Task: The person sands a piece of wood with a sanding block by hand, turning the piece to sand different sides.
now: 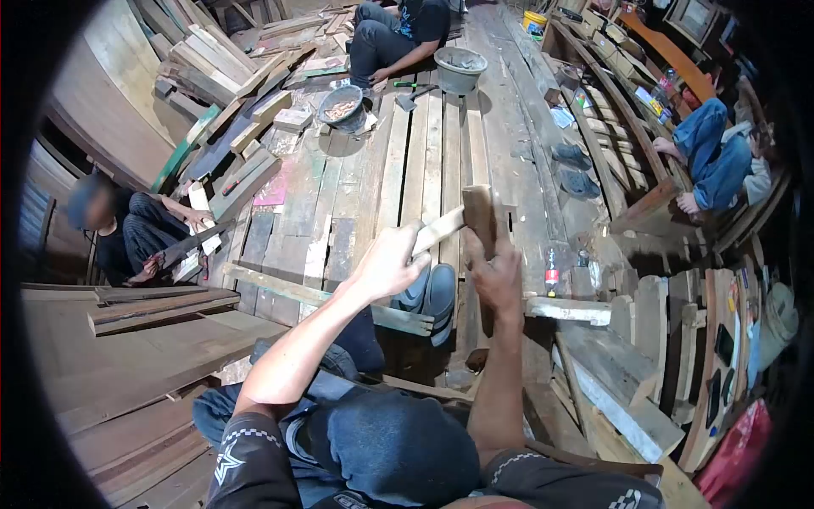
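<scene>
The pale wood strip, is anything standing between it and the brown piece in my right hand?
Nothing visible does: the pale wood strip, held in your left hand, runs right up to the brown piece in your right hand. Whether the two actually touch, I can't tell.

"Where's the camera looking from?"
"The wearer's head, forward and steeply down, in one wide, rounded view."
"What's nearest?"
"The wearer's sleeves (254, 467), at seven and five o'clock; the plank floor (515, 144) recedes toward twelve."

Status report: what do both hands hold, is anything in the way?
Left hand holds pale wood strip. Right hand holds brown wood piece. Slippers nearby, apparently not blocking.
</scene>
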{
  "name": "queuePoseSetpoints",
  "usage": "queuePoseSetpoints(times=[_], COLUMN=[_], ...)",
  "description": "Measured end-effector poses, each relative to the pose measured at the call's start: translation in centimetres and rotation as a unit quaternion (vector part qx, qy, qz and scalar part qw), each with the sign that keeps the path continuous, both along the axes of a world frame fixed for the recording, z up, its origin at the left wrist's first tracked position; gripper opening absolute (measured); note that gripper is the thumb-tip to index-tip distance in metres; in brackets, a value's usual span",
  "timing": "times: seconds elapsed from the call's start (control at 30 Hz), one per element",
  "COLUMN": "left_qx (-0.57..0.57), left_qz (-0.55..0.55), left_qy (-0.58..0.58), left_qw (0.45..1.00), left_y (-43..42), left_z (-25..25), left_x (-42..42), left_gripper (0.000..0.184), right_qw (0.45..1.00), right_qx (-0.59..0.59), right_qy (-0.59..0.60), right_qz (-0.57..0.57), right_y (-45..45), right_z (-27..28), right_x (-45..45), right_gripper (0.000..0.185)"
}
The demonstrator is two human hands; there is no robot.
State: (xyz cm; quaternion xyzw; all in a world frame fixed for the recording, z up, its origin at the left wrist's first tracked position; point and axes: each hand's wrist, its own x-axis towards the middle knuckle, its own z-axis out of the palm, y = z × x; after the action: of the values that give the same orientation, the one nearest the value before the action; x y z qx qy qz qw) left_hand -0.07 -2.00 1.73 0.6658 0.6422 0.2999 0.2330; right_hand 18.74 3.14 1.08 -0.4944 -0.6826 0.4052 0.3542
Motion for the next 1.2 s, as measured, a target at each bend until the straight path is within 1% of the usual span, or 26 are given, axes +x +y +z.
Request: queuePoseSetpoints(times=[0.13,0.17,0.27,0.3,0.37,0.4,0.43,0.47,0.53,0.57,0.6,0.67,0.7,0.77,0.8,0.83,0.9,0.93,0.97,1.0,1.07,1.13,1.17,1.2], left_qx=[0.01,-0.037,-0.011,-0.067,-0.02,0.005,-0.048,-0.037,-0.018,-0.035,-0.037,-0.036,-0.049,-0.034,-0.028,-0.018,0.0,0.01,-0.019,-0.032,-0.022,-0.038,-0.048,-0.031], left_qz=[-0.005,-0.004,-0.03,-0.02,-0.023,-0.026,-0.027,-0.031,-0.035,-0.015,-0.016,-0.015,-0.018,-0.02,-0.023,-0.027,-0.034,-0.036,-0.019,-0.025,-0.028,-0.025,-0.026,-0.022], left_qy=[-0.074,-0.077,-0.096,-0.086,-0.114,-0.126,-0.139,-0.135,-0.126,-0.128,-0.106,-0.068,-0.067,-0.109,-0.128,-0.124,-0.115,-0.108,-0.087,-0.064,-0.037,-0.081,-0.101,-0.094], left_qw=[0.997,0.996,0.995,0.994,0.993,0.992,0.989,0.99,0.991,0.991,0.994,0.997,0.996,0.993,0.991,0.992,0.993,0.993,0.996,0.997,0.999,0.996,0.993,0.995], left_y=[0.2,0.3,0.3,0.2,0.1,0.2,0.4,0.5,0.3,0.2,0.1,0.0,0.1,0.2,0.3,0.3,0.3,0.2,-0.1,0.1,0.0,0.1,0.1,0.2], left_z=[0.0,0.5,-0.5,0.3,-1.0,-1.1,-0.9,-0.7,0.1,0.1,0.0,-0.4,-0.8,-0.8,-0.8,-0.8,-0.5,-0.1,0.5,-0.1,-0.7,-0.6,-0.5,-0.5], left_x=[-0.2,-0.2,-0.2,0.1,0.2,0.2,-0.2,-0.3,-0.4,-0.2,-0.1,0.1,0.1,0.0,-0.1,-0.2,-0.2,-0.2,0.1,0.0,0.2,0.2,0.1,-0.1], left_gripper=[0.029,0.031,0.032,0.032,0.032,0.032,0.033,0.034,0.034,0.032,0.033,0.033,0.035,0.035,0.036,0.035,0.035,0.035,0.034,0.034,0.032,0.031,0.031,0.03], right_qw=[0.984,0.986,0.993,0.993,0.986,0.987,0.988,0.988,0.981,0.99,0.995,0.994,0.989,0.993,0.993,0.991,0.99,0.992,0.991,0.987,0.989,0.994,0.995,0.996], right_qx=[0.118,0.108,0.103,0.066,0.156,0.146,0.137,0.129,0.145,0.099,0.053,0.032,0.073,0.059,0.059,0.06,0.08,0.072,0.066,0.063,0.068,0.057,0.053,0.049], right_qy=[-0.038,-0.001,0.054,0.102,0.06,0.042,0.023,0.005,0.057,0.047,0.037,0.1,0.129,0.05,0.025,0.001,-0.019,0.033,0.087,0.14,0.128,0.098,0.077,0.056], right_qz=[0.127,0.128,0.005,0.001,0.021,0.043,0.065,0.087,0.116,0.093,0.071,0.028,0.017,0.088,0.103,0.119,0.116,0.095,0.075,0.056,0.007,0.011,0.032,0.053], right_y=[-0.4,-0.4,0.3,0.4,0.5,0.3,0.1,-0.1,-0.1,-0.3,-0.5,0.3,0.2,0.1,0.0,-0.1,-0.5,-0.3,-0.1,0.1,0.6,0.3,0.1,-0.2], right_z=[-0.1,-0.1,-1.8,-1.5,-2.8,-2.5,-2.2,-1.8,-0.8,-0.2,0.5,-1.4,-1.5,-0.9,-0.6,-0.2,0.3,-0.1,-0.5,-0.9,-1.4,-1.1,-0.7,-0.4], right_x=[-0.4,-0.4,0.2,0.5,0.4,0.5,0.5,0.6,-0.8,-0.3,0.3,0.5,0.0,0.4,0.4,0.5,0.4,0.3,0.3,0.3,0.5,0.4,0.3,0.1], right_gripper=[0.072,0.072,0.054,0.045,0.041,0.044,0.047,0.05,0.074,0.07,0.066,0.057,0.057,0.065,0.068,0.07,0.07,0.062,0.056,0.049,0.05,0.054,0.057,0.061])
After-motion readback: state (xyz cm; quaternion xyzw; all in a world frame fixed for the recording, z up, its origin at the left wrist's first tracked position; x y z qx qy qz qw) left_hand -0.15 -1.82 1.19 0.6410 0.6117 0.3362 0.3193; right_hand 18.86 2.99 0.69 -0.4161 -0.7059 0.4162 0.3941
